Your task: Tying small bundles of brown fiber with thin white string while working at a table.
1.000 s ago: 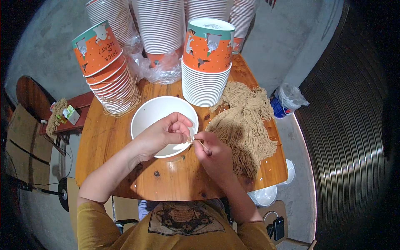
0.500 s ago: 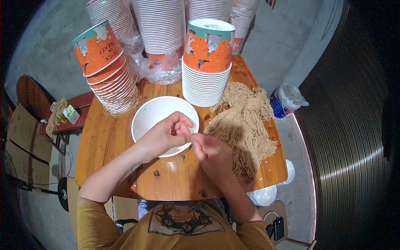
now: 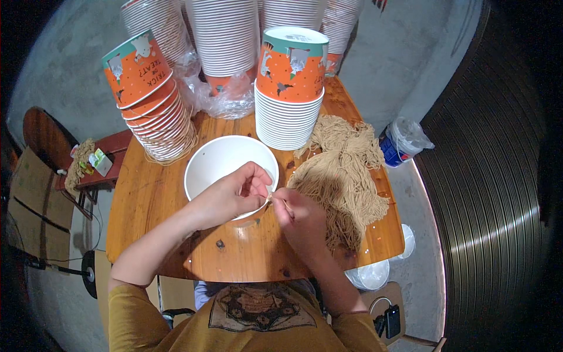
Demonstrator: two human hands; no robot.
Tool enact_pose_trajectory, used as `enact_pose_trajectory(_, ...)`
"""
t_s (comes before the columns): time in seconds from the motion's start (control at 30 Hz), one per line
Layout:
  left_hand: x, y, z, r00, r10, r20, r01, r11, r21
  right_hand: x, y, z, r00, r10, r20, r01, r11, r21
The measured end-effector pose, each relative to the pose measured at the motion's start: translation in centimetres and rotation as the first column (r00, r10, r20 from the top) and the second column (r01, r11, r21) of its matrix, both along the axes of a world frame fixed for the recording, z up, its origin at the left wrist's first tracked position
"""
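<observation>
A paper bucket [image 3: 218, 161], white inside, stands mouth up on the wooden table. Over its near right rim, my left hand [image 3: 234, 196] pinches a thin tan string [image 3: 269, 199]. Closed just to the right, my right hand [image 3: 300, 222] has the same string between thumb and fingers, and a small knot or loop shows between the two hands. How the string runs around the bucket is hidden. Right of the bucket lies a heap of tan string [image 3: 340, 182], partly behind my right hand.
An upside-down stack of orange buckets [image 3: 291, 76] stands behind the bucket. Another stack [image 3: 141, 70], leaning and wound with string, is at left. Plastic-wrapped stacks [image 3: 226, 38] fill the back. A blue pail [image 3: 400, 144] sits beyond the table's right edge.
My hands have shifted slightly, staying close together at the rim. The string between the fingertips shows more plainly now. Everything else looks the same.
</observation>
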State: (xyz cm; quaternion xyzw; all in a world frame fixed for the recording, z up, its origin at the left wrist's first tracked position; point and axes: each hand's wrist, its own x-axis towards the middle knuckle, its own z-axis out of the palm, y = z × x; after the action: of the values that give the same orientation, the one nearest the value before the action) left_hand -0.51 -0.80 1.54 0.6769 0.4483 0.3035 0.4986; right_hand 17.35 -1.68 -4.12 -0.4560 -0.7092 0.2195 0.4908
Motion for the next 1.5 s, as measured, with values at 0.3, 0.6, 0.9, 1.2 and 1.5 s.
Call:
enact_pose_trajectory(0.3,0.4,-0.3,1.1,0.971,0.025,-0.237,-0.028,1.000,-0.009,0.2,0.1,-0.3,0.998,-0.001,0.070,-0.001,0.999,0.033)
enact_pose_trajectory(0.6,0.1,-0.2,-0.3,0.915,0.138,-0.378,-0.001,0.940,0.341,0.1,0.0,-1.5,0.997,0.042,0.059,-0.048,0.994,0.103)
enact_pose_trajectory(0.9,-0.4,0.0,0.0,0.978,0.018,-0.207,0.007,0.993,0.116,0.0,-0.2,-1.3,0.999,0.048,-0.004,-0.048,0.998,0.027)
enact_pose_trajectory(1.2,0.1,-0.9,0.1,0.932,0.119,-0.341,0.013,0.932,0.362,0.0,-0.2,-1.1,0.996,0.063,-0.056,-0.063,0.998,0.003)
enact_pose_trajectory(1.5,-0.1,-0.6,-0.4,0.957,0.134,-0.259,-0.070,0.968,0.242,-0.1,-0.5,0.4,0.996,0.090,-0.027,-0.092,0.985,-0.147)
